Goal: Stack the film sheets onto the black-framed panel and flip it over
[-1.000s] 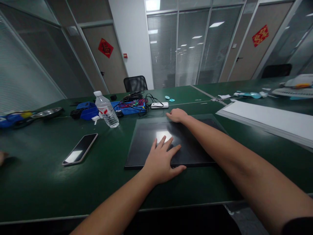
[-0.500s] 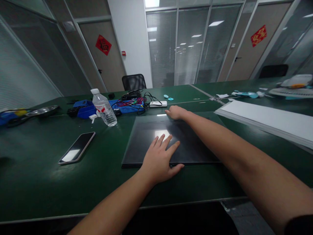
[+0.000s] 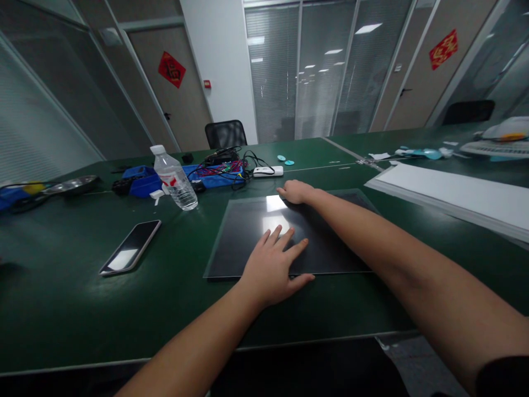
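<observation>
A flat black glossy panel [image 3: 243,231] lies on the green table [image 3: 61,309] in front of me. My left hand [image 3: 275,264] rests flat on the panel's near edge, fingers spread and holding nothing. My right hand [image 3: 295,192] reaches across to the panel's far edge, where its fingers curl over the rim; what lies under them is hidden.
A phone [image 3: 130,247] lies left of the panel. A water bottle [image 3: 173,177], blue trays with cables [image 3: 215,173] and a white power strip [image 3: 268,171] stand behind it. A stack of white sheets [image 3: 450,193] lies to the right. A black chair [image 3: 225,134] stands beyond the table.
The panel's far edge has come down, so it lies flatter on the table. Both hands stay at the same edges. The view has shifted slightly.
</observation>
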Demonstrator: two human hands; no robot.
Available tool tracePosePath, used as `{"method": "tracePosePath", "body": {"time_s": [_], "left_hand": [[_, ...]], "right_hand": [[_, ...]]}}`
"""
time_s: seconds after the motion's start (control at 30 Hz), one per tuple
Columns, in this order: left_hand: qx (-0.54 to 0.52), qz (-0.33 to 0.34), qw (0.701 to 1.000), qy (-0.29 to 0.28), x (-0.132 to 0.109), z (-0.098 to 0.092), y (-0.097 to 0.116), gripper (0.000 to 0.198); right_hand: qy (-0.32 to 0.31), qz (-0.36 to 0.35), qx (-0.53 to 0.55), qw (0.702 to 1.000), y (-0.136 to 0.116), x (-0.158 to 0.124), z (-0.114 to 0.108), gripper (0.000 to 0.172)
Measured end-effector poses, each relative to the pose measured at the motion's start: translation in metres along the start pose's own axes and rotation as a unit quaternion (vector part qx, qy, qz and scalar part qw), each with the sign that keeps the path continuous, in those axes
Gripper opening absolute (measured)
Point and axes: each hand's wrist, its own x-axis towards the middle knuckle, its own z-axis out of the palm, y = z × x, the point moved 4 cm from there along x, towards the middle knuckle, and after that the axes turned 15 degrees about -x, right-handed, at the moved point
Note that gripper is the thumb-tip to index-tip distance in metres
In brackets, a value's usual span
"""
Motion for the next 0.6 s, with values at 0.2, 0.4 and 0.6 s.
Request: {"method": "tracePosePath", "body": {"time_s": [0.2,0.4,0.6], "left_hand": [[-0.001,0.006,1.0,-0.006,0.0,0.002,-0.001,0.074],[-0.017,0.008,1.0,-0.01,0.0,0.003,-0.003,0.072],[-0.031,0.0,0.999,-0.012,0.001,0.002,-0.004,0.072]], "right_hand": [[0.013,-0.005,0.002,1.0,0.001,0.002,0.001,0.074],[0.018,0.016,-0.011,1.0,0.001,-0.002,0.004,0.071],[0.058,0.056,-0.025,0.996,-0.008,-0.012,0.008,0.065]]}}
